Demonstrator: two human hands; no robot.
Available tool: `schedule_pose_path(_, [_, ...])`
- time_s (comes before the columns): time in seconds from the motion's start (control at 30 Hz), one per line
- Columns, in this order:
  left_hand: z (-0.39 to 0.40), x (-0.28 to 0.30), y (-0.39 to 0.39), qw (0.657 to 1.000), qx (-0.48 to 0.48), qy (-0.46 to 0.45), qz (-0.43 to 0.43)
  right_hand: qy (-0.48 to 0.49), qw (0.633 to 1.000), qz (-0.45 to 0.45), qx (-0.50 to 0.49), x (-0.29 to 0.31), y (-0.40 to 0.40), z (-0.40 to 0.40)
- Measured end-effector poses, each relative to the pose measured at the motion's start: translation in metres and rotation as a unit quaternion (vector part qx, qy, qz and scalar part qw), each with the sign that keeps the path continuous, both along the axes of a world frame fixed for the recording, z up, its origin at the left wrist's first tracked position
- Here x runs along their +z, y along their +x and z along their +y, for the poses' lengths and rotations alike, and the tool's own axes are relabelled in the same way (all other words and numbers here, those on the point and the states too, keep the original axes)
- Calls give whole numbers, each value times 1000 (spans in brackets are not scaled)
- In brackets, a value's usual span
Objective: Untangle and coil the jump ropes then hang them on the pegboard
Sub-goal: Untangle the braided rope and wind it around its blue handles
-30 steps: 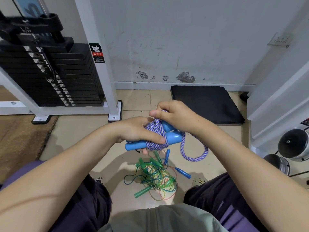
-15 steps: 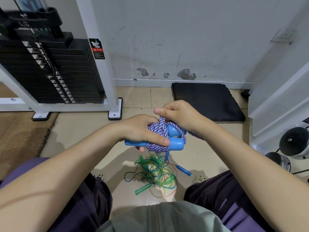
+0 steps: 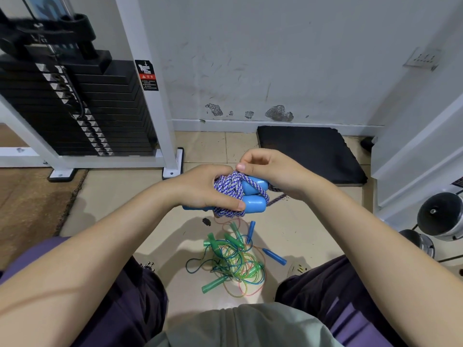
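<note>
Beige floor tiles (image 3: 308, 229) ran out to a scuffed white wall (image 3: 275, 58), with a weight stack (image 3: 75, 108) off to the left of my hold and a black mat (image 3: 310, 154) behind it; I had the braided purple-and-white rope (image 3: 229, 190) wound round its two blue handles (image 3: 253, 196), the bundle raised above the floor between my knees; my left hand (image 3: 208, 187) was curled round the wraps, thumb pressed across the front, wrist bent inward; my right hand (image 3: 270, 171) sat just above and right of that, its fingertips pinching a strand at the top of the bundle, and a short tail (image 3: 276, 199) trailed out beneath it; I judged the risk to be the last turn slackening if either hold eased before the tail was tucked, which would let the wraps spring off the smooth handles; directly below my hold the tangled thin ropes (image 3: 233, 261), green and blue, lay on the tiles, and a dropped end could snag in them; no pegboard was in view.
</note>
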State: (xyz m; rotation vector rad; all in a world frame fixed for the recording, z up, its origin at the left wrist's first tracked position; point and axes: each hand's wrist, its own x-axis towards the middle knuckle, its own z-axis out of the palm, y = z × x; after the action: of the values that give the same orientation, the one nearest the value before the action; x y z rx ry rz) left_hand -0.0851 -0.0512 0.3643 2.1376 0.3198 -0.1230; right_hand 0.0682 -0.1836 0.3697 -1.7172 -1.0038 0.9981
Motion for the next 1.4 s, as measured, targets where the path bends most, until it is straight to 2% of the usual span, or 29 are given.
schedule_pose_path(0.13, [2,2,0,999,24,-30,2,-3,998,57,1,0,1,-3])
schedule_pose_path(0.23, [4,1,1,995,59,-84,7,1,994,107,1,2,1,-3])
schedule_pose_path(0.33, [5,1,1,993,45,-99,-41,-5,992,125,1,6,4,-3])
schedule_pose_path(0.47, [12,2,2,977,102,-168,-79,-30,994,101,35,6,4,-8])
schedule_pose_path(0.63, [28,7,-3,972,143,-173,-73,-81,996,38,24,5,10,-12])
schedule_pose_path(0.8, [19,4,0,972,153,-165,-74,-132,988,-4,74,6,9,-14])
schedule_pose_path(0.93, [21,6,2,969,170,-159,-87,-140,989,-38,41,5,10,-11])
schedule_pose_path(1.03, [24,6,1,968,184,-149,-85,-132,990,-49,7,4,13,-9])
schedule_pose_path(1.17, [29,4,-1,970,173,-155,-74,-96,995,20,-13,5,15,-11])
schedule_pose_path(1.3, [28,0,-3,980,128,-149,-33,-1,990,75,-120,11,25,-13])
schedule_pose_path(1.4, [24,-4,0,981,117,-150,-24,75,980,154,-100,18,27,-14])
